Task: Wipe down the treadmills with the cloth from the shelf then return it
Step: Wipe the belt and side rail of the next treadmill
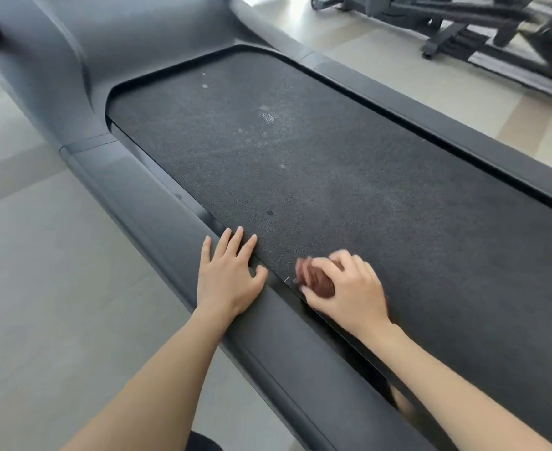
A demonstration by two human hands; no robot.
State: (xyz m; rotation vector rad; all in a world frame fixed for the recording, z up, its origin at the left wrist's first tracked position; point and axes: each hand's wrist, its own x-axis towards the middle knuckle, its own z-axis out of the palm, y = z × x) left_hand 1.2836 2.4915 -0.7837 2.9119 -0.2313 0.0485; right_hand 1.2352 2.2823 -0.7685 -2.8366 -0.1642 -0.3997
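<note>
The fingers of the right hand are curled round a bunched reddish-brown cloth and press it on the belt, just beside the side rail; this hand is blurred. The fingers of the left hand are straight and spread, flat on the rail, with the tips at the belt edge. To wipe well, I think the cloth should be opened a little, then moved in overlapping strokes with steady pressure toward the pale marks farther up the belt.
</note>
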